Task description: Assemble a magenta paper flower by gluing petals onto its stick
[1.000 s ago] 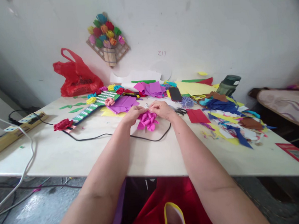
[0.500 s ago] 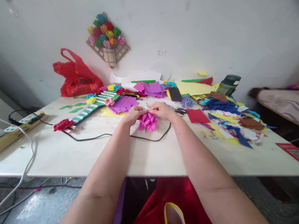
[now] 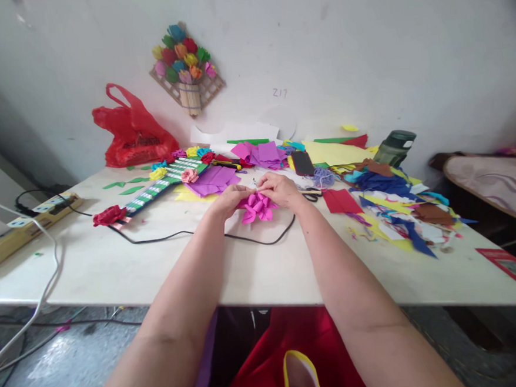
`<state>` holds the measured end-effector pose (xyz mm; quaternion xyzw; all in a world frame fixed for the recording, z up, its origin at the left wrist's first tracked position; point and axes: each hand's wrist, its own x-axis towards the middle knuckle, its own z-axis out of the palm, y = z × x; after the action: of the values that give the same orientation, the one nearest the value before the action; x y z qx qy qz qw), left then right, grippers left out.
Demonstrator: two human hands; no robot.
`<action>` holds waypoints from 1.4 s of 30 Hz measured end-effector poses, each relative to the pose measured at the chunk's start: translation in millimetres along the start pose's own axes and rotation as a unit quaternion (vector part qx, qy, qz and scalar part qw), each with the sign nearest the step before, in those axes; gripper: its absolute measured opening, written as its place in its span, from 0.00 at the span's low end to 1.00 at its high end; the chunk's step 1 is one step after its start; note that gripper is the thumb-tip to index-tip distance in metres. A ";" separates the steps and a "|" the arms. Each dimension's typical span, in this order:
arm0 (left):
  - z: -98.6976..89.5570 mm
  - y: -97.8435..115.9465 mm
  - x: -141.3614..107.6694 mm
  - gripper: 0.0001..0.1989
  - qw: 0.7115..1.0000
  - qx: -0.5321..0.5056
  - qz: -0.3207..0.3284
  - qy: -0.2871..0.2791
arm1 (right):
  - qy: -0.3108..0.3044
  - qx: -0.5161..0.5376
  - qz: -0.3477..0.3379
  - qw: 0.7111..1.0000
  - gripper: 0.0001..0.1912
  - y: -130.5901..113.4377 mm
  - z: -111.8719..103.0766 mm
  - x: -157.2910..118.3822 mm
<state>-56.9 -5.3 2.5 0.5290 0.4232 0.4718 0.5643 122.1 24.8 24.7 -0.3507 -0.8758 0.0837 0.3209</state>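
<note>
Left hand point(image 3: 231, 199) and right hand point(image 3: 281, 190) pinch a magenta paper flower point(image 3: 258, 207) in a fingertip grip, scissors point(image 3: 313, 190) at its three o'clock.

The fingers of the left hand point(image 3: 231, 199) and right hand point(image 3: 279, 189) hide the far edge of the flower point(image 3: 258, 208); exactly where they pinch it is too small to tell. The left forearm point(image 3: 193, 274) covers a stretch of cable point(image 3: 149, 241). Picture edges crop the card point(image 3: 513, 267) and power strip point(image 3: 24, 234).
</note>
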 end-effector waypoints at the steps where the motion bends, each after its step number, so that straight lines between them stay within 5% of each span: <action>1: 0.4 0.4 -0.3 0.10 1.000 -0.001 -0.003 0.003 | 0.002 0.000 0.000 1.000 0.07 -0.1 -0.2 0.1; 21: 1.9 3.2 -0.3 0.16 0.998 0.030 0.052 0.024 | 0.070 0.198 -0.017 0.978 0.04 12.3 4.0 4.7; 42: -1.8 5.9 -1.2 0.11 0.997 0.056 0.050 0.010 | -0.068 0.147 -0.031 0.986 0.11 28.2 -5.2 -1.0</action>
<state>-59.5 -6.2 8.3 0.5751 0.4280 0.4802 0.5054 141.7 44.6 17.7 -0.2661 -0.8839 0.2254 0.3116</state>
